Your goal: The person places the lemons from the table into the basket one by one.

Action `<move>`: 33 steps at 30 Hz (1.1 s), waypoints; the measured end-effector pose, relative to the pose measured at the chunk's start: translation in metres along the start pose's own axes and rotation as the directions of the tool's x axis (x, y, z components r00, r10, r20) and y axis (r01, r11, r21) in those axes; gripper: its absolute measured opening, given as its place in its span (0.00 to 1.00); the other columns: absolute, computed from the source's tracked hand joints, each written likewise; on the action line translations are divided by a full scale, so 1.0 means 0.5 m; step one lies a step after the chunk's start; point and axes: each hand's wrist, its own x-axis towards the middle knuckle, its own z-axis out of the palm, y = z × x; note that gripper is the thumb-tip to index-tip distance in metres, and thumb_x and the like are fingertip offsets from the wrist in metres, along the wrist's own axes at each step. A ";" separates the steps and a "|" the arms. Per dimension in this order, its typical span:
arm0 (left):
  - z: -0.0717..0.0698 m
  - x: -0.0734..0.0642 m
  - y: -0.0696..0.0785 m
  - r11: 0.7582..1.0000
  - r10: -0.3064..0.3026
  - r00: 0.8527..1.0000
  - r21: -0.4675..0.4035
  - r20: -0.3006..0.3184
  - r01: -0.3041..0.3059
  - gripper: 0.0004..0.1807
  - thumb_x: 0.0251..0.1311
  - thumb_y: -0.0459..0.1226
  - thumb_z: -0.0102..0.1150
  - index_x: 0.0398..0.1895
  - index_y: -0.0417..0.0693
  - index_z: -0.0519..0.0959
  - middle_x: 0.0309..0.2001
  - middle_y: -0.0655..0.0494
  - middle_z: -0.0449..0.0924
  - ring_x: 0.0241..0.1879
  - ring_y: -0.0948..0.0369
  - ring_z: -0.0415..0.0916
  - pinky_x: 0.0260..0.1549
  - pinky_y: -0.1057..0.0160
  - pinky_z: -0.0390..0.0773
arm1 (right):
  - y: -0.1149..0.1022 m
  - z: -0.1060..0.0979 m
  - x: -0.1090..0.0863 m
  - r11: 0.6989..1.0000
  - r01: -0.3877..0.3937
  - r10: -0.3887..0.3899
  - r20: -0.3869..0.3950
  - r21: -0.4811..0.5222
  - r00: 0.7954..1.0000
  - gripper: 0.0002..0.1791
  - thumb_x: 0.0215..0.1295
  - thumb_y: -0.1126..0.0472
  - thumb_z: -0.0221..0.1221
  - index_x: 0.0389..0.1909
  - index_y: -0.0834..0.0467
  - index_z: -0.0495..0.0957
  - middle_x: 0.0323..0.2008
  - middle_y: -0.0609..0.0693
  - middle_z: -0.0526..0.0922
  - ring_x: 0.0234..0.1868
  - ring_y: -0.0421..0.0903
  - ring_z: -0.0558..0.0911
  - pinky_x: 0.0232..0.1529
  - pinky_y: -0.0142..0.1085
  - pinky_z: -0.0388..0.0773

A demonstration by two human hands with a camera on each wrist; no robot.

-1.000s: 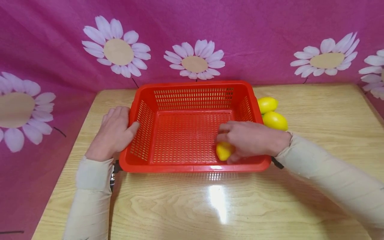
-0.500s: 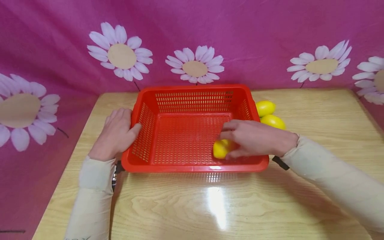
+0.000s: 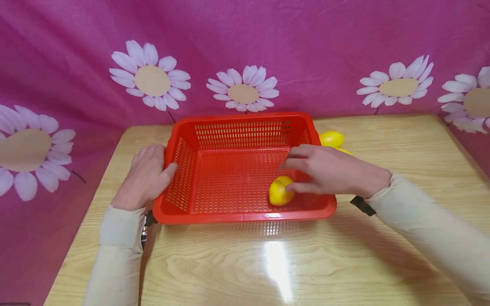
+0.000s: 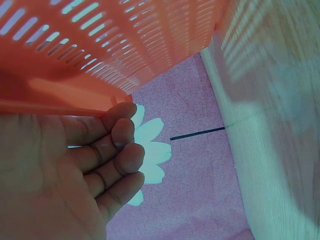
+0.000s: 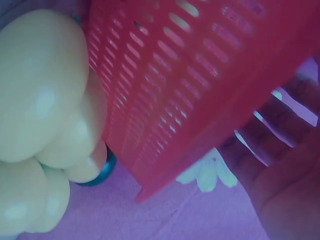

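A red plastic basket [image 3: 243, 170] with slotted sides stands on the table. My left hand [image 3: 144, 176] grips its left rim, the thumb over the top edge; in the left wrist view the curled fingers [image 4: 122, 165] lie along the outside, just under the rim. One yellow lemon [image 3: 280, 191] rests on the basket floor near the front right. My right hand [image 3: 325, 170] reaches over the right rim with its fingers spread and the thumb tip right at the lemon. Outside the right wall lie more lemons [image 3: 331, 138], partly hidden by the right hand.
In the right wrist view several pale yellow fruits [image 5: 40, 90] sit in a pile beside the basket wall, with a dark green round thing [image 5: 104, 170] behind them. A wooden table [image 3: 214, 263] lies below. A purple flowered cloth [image 3: 306, 55] hangs behind it.
My right hand has let go of the lemon in the basket; its fingers have spread and drawn back up and to the right. The left hand keeps its hold on the rim.
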 end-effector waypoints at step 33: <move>0.002 0.001 0.001 1.000 0.016 1.000 0.000 -0.009 -0.016 0.18 0.70 0.41 0.46 0.51 0.34 0.71 0.44 0.42 0.73 0.50 0.44 0.64 0.50 0.46 0.61 | 0.050 -0.033 -0.061 0.994 -0.091 0.103 -0.259 0.055 0.960 0.22 0.54 0.55 0.76 0.50 0.57 0.86 0.47 0.50 0.87 0.46 0.46 0.84 0.46 0.45 0.86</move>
